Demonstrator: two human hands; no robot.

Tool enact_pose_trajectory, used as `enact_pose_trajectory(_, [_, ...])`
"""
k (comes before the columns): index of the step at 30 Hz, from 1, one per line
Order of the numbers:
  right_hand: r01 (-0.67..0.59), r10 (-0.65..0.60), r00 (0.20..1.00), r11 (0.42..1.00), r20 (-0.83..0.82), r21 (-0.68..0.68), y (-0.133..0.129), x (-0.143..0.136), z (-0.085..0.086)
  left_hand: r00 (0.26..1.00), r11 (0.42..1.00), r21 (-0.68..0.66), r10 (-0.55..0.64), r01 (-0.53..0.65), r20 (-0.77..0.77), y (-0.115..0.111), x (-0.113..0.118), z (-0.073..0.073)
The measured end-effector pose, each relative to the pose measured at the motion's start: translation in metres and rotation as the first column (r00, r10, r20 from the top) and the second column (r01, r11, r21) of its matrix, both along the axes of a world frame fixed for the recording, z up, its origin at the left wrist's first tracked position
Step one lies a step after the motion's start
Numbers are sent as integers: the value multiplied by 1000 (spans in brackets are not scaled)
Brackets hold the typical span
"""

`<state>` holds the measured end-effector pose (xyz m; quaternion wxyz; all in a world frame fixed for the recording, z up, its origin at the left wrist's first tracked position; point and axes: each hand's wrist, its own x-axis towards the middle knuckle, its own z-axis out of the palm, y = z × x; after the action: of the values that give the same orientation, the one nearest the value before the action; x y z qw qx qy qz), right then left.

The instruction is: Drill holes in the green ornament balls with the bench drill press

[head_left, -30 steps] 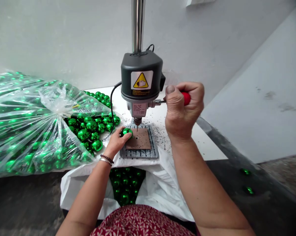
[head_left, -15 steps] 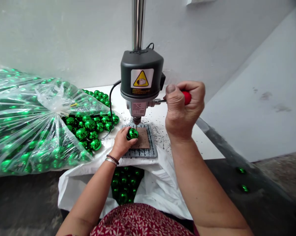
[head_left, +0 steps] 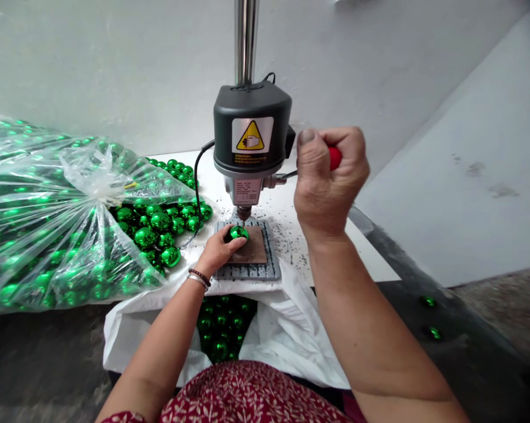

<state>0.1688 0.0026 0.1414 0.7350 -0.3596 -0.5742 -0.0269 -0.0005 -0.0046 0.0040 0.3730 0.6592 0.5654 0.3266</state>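
Observation:
Under the bit of a black and grey drill press [head_left: 252, 126], my left hand [head_left: 218, 249] grips a shiny green ball [head_left: 239, 234] between thumb and fingers. The ball rests over a brown board [head_left: 256, 249] on the grey slotted base plate [head_left: 271, 269]. The drill bit stands right above the ball; whether it touches the surface is too small to tell. My right hand [head_left: 331, 176] is wrapped round the red knob [head_left: 334, 157] of the press lever, to the right of the machine.
A clear plastic bag [head_left: 71, 235] full of green balls lies at the left, with loose balls [head_left: 160, 221] beside it. Dark shavings dot the white table [head_left: 357, 258]. More balls [head_left: 221, 335] sit in a white sack [head_left: 282, 329] below the edge. Two balls lie at the lower right.
My right hand has risen slightly with the red knob. The ball under the bit now sits a little more to the right relative to the base plate, with my left hand still on it.

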Motion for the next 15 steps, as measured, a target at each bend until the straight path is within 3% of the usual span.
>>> enact_pose_trajectory(6, [-35,36,999,999,15,-18,18,6,7,998,998,-53,31,-28,57,7,-3,3])
enact_pose_trajectory(15, [-60,59,998,998,-28,-24,13,1,9,999,999,-34,14,-13,35,8,-5,4])
